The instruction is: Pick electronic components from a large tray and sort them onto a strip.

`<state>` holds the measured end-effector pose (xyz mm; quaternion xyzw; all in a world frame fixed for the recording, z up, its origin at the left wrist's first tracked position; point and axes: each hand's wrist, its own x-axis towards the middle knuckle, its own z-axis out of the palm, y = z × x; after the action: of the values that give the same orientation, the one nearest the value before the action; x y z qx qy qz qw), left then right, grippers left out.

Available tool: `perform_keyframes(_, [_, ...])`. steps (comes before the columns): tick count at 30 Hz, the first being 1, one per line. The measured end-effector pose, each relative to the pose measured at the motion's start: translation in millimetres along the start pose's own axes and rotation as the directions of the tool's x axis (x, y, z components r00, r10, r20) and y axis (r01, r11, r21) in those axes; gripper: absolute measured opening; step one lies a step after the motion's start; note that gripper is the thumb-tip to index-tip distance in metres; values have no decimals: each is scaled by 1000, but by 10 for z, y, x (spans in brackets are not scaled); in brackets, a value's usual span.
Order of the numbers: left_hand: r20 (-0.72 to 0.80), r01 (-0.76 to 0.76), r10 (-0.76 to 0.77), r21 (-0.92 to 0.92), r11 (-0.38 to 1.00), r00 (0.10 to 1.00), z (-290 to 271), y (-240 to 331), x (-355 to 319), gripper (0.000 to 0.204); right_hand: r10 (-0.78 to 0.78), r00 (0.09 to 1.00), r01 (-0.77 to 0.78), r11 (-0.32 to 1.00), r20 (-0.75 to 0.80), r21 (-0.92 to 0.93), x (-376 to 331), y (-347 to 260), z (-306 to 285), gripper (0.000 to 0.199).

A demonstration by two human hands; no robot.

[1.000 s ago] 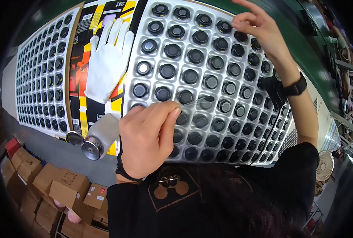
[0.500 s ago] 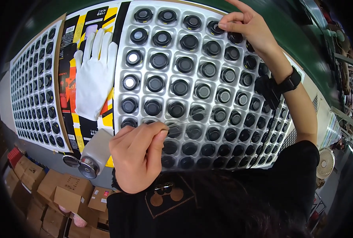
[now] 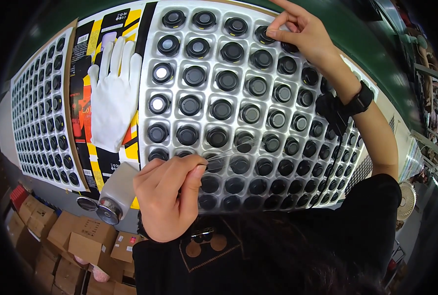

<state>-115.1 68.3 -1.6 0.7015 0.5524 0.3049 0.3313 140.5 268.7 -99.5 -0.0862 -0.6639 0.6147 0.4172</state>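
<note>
The left hand (image 3: 167, 196) was pinched shut on one edge of a thin clear film (image 3: 229, 153), held just above the near rows of the white tray (image 3: 147, 88). The right hand (image 3: 302, 32) reached to the tray's far side, thumb and finger closed near a far-row disc, perhaps on the film's other edge; I could not tell for sure. The tray's pockets nearly all held black discs (image 3: 221, 109), so filling looked done, and covering them seemed the part in hand. A second tray (image 3: 37, 113), also full, lay well to the left. Between the two lay a white glove (image 3: 115, 105) on a printed carton (image 3: 84, 123), with a metal can (image 3: 113, 194) at its near end. All rested on a green bench (image 3: 366, 44). Brown boxes (image 3: 57, 236) stood on the floor below.
</note>
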Motion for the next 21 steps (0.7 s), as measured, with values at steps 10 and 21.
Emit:
perform_keyframes(10, [-1,4,-4,13,1000,1000,-16,-18,-17,3,422,720,-663,651,-551,-369,169,-326,234,32])
perform_keyframes(21, [4,-18,18,-11,1000,1000,-29,-48,-1,4,487,754,-642,689,-440,-337,364,-199,326,9])
